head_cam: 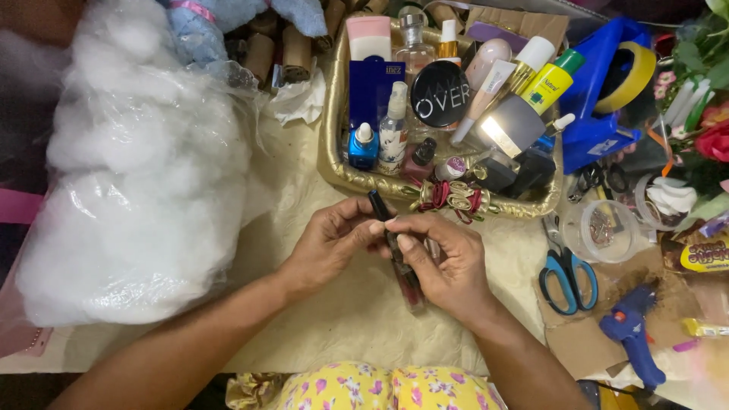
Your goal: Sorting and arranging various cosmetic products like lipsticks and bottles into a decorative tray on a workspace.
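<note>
Two bare hands are seen meeting over a cream, crinkled cloth [334,319]. The left hand [330,243] is curled, its fingertips pinched on the black cap end of one slim cosmetic tube [377,205], which is tilted and points away from the wrists. The right hand [448,266] is closed loosely around a bundle of similar slender tubes [410,288], glossy and dark red at the lower end; how many are in the bundle cannot be told, as the fingers hide most of it. Just beyond both hands one gold, foil-like rectangular tray [331,152] is set, packed with small bottles, tubes and jars, too crowded for a sure count; among them one round black compact [440,93], one small blue bottle with a white cap [364,146] and one yellow-green bottle with a green cap [553,82] can be picked out. A red-and-gold ribbon bow [456,201] is fixed to the tray's near wall, right above the fingertips. Well to the left of the left hand one big clear plastic bag of white fluffy stuffing [129,182] is lying. To the right of the right hand one pair of blue-handled scissors [568,279] is laid, with one blue glue gun [630,330] nearer the person and one round clear plastic lid [604,231] just past the scissors. Farther off on that side one blue tape dispenser [600,91] with a yellow roll is standing.
</note>
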